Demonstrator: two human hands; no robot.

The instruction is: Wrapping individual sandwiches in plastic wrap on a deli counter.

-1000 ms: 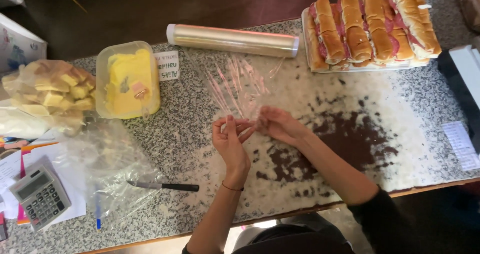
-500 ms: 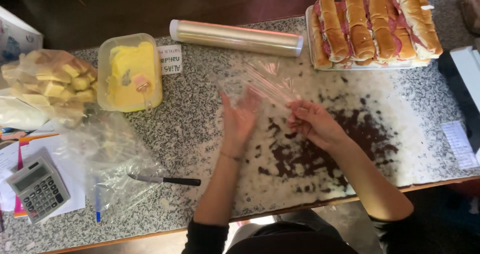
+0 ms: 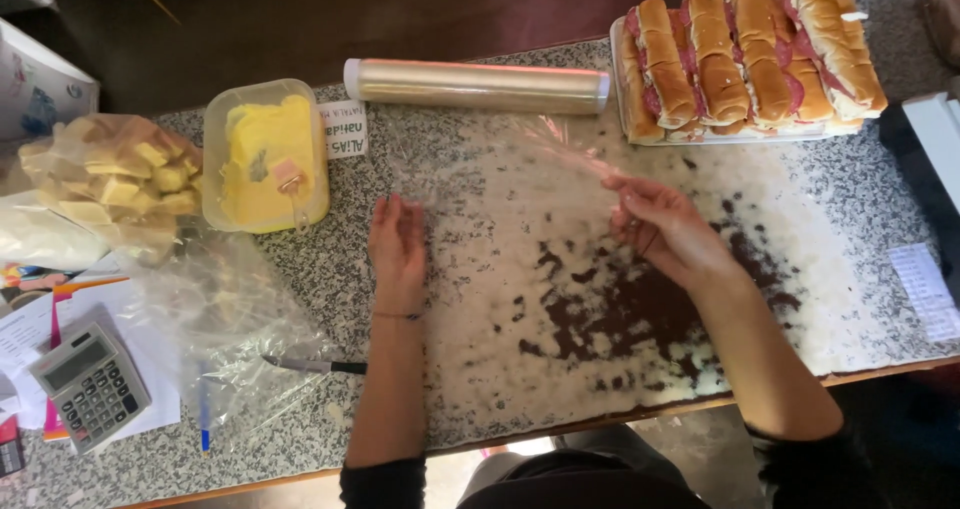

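A sheet of clear cling film (image 3: pixel 500 169) was shown spread over the speckled worktop (image 3: pixel 780 269) at the centre of the frame. Its right-hand edge was pinched between the closed fingertips of the right hand (image 3: pixel 665 231) and lifted slightly off the surface. The left hand (image 3: pixel 398 244) was laid open and flat, palm down, on the film's left margin; nothing was gripped by it. For this step to be done well, it was judged that the film should be kept taut between the two hands and lowered evenly, so that folds and self-clinging are avoided.

Just beyond the sheet, at upper centre, the roll of cling film (image 3: pixel 478 85) was laid lengthwise. At the upper right, a white tray (image 3: pixel 700 139) was filled with a row of long filled rolls (image 3: pixel 750 64), packed side by side. At the upper left, an open plastic tub (image 3: pixel 265 154) held a yellow spread, and beside it a clear bag (image 3: pixel 110 179) held pale cubes, apparently cheese. At the lower left, a knife (image 3: pixel 315 366) and a calculator (image 3: pixel 90 384) were laid near an empty plastic bag (image 3: pixel 220 319).
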